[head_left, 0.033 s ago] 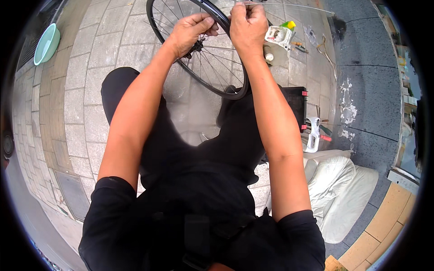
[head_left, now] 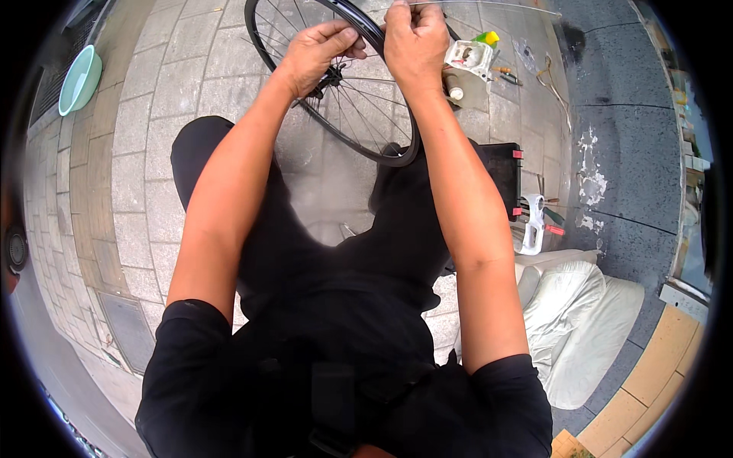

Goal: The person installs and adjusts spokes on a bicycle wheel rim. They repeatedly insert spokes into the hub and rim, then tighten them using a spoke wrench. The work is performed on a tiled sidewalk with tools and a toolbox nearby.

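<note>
A black spoked bicycle wheel [head_left: 345, 145] leans between my knees, its top cut off by the upper picture edge. My left hand [head_left: 317, 53] reaches in over the spokes, thumb and forefinger pinched together beside the inner side of the rim. What those fingers hold, if anything, is too small to make out. On the rim's other side, my right hand [head_left: 416, 42] is closed, fingertips together at the top edge. From these fingertips a thin pale wire [head_left: 496, 2] runs off to the right. The wheel's black hub [head_left: 333, 76] shows just below my left hand.
A white tray [head_left: 469, 57] with small items, a yellow-green container [head_left: 489, 38] and a white-capped bottle [head_left: 454, 88] stand right of the wheel. Nearer lie a black case [head_left: 504, 179], a white tool [head_left: 532, 225] and pale cloth [head_left: 573, 328]. A green basin [head_left: 81, 80] sits far left.
</note>
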The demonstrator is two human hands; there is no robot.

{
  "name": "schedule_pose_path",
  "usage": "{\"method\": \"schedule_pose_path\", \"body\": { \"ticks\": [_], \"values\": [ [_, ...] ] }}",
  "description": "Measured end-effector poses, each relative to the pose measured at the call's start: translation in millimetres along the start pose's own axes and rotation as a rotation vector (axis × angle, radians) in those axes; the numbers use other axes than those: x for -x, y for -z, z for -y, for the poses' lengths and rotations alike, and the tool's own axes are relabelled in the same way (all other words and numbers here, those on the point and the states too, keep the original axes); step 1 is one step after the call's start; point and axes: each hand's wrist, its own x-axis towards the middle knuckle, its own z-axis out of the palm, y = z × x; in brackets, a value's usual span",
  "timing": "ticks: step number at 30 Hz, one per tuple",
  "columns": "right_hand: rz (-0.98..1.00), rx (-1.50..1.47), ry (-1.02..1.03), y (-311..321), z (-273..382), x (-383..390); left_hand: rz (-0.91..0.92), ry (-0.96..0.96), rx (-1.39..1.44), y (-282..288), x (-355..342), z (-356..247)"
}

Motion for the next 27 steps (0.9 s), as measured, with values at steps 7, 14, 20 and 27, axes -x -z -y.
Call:
{"method": "schedule_pose_path", "body": {
  "ticks": [7, 14, 20, 27],
  "values": [
    [0.002, -0.107, 0.021, -7, 4, 5, -0.078, -0.044, -0.046, -1, 9, -5],
    [-0.018, -0.059, 0.035, -7, 5, 11, 0.067, 0.006, -0.038, 14, 8, -10],
    [-0.015, -0.05, 0.059, -8, 2, 11, -0.019, -0.022, -0.094, 6, 16, -16],
    [-0.022, -0.076, 0.027, -14, 6, 10, -0.022, -0.003, -0.133, 8, 14, -18]
  ]
}}
